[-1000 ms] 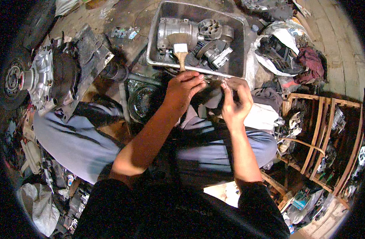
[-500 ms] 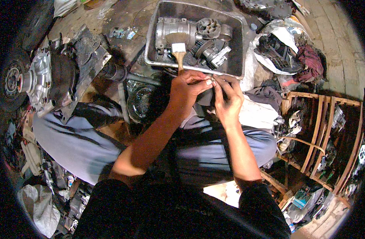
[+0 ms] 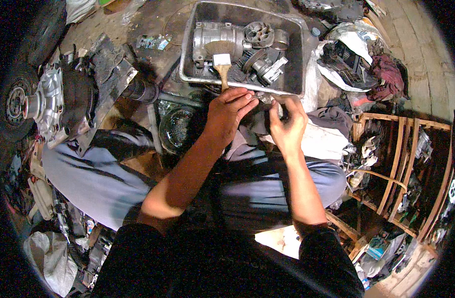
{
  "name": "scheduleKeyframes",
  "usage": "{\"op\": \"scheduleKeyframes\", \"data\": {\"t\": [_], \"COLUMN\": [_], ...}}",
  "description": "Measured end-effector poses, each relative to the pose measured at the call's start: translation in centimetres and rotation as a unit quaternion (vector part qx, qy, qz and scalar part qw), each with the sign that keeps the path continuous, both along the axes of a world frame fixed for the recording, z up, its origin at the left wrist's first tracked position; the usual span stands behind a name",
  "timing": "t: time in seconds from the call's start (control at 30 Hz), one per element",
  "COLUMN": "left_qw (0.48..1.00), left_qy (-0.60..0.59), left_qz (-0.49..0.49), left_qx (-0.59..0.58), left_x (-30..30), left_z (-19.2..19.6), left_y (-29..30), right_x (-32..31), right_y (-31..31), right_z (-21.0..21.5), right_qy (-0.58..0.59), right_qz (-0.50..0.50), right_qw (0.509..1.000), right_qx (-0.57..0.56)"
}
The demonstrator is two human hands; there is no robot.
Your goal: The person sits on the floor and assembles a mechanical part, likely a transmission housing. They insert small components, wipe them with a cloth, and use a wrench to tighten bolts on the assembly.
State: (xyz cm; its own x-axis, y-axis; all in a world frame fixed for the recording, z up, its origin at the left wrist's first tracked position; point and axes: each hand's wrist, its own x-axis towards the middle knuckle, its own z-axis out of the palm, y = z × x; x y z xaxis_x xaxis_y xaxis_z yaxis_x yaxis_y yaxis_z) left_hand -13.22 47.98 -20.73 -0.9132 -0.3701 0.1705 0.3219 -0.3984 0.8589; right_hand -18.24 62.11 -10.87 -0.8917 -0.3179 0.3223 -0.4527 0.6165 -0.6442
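Note:
My left hand (image 3: 228, 110) lies just beyond the tray's near rim, fingers stretched toward the right, with nothing visible between them. A flat paintbrush (image 3: 221, 60) with a wooden handle leans over the rim, its bristles over a metal cylinder; the handle's lower end meets my left hand, and I cannot tell whether it is touched. A short gap away, my right hand (image 3: 288, 121) is curled, thumb raised toward the bent fingers. Something small and greyish seems to be at those fingertips, too small to name. The black tray (image 3: 188, 69) holds the ribbed metal cylinder (image 3: 215, 37) and several machined parts (image 3: 267, 69).
A round dark bowl (image 3: 178, 129) sits left of my hands. White cloth (image 3: 322, 141) lies by my right wrist. A large metal housing (image 3: 53, 102) stands at left, a wooden rack (image 3: 394, 164) at right. A bag of black parts (image 3: 344, 64) is beyond the tray's right side.
My hands have moved apart from a fingertip-to-fingertip pinch. The left has shifted slightly left and its fingers straightened; the right has turned, its fingers curling. The brush stays in place.

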Motion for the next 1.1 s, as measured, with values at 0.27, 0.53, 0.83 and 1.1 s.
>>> {"op": "scheduleKeyframes", "data": {"t": [0.27, 0.53, 0.83, 1.1], "left_qw": [0.986, 0.974, 0.969, 0.988], "left_qy": [-0.046, 0.06, -0.211, -0.118], "left_qz": [-0.052, -0.024, -0.033, 0.007], "left_qx": [0.148, -0.216, 0.124, -0.103], "left_x": [-0.3, 0.3, -0.9, 0.0], "left_z": [-0.9, -0.8, 7.5, 9.7], "left_y": [1.3, -0.1, -0.1, 0.2], "right_x": [1.2, 0.2, -1.6, 0.0], "right_y": [-0.9, -0.5, 1.8, 0.1], "right_z": [0.8, -0.7, -0.1, 2.0], "right_qy": [0.041, -0.059, -0.098, -0.108], "right_qz": [0.076, 0.017, 0.056, 0.091], "right_qw": [0.996, 0.997, 0.994, 0.985], "right_qx": [-0.022, 0.047, -0.001, -0.098]}}
